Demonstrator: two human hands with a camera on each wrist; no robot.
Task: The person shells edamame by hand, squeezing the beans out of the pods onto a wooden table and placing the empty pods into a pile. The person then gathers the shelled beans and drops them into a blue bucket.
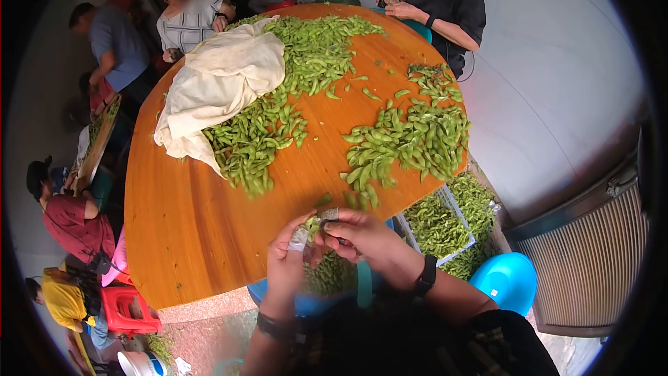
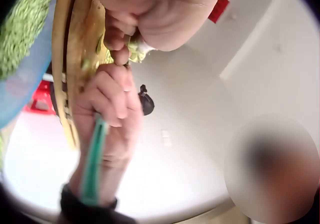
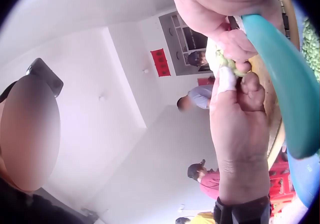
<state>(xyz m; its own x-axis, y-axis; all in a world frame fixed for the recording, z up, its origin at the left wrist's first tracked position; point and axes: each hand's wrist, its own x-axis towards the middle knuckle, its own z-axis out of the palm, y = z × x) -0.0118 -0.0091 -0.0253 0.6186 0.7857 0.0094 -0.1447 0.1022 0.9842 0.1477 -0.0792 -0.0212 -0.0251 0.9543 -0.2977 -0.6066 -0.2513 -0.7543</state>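
Over the table's near edge, my left hand (image 1: 284, 264) pinches a green soybean pod (image 1: 313, 225) between thumb and fingers; white tape wraps its thumb. My right hand (image 1: 376, 242) meets it at the pod, its fingertips right at the pod's end. Curled fingers of the right hand grip a tool with a long teal handle (image 3: 285, 78), which sticks out from the palm towards the wrist. The tool's working end is hidden by the fingers. Loose soybean pods (image 1: 410, 139) lie heaped on the wooden table (image 1: 202, 237) just beyond the hands.
A cream cloth (image 1: 223, 69) partly covers another pod heap (image 1: 313, 49). Beneath the hands is a blue tub (image 1: 306, 304) of pods. To the right are a crate (image 1: 456, 209) full of pods and a blue basin (image 1: 511, 282). Several people sit or stand around.
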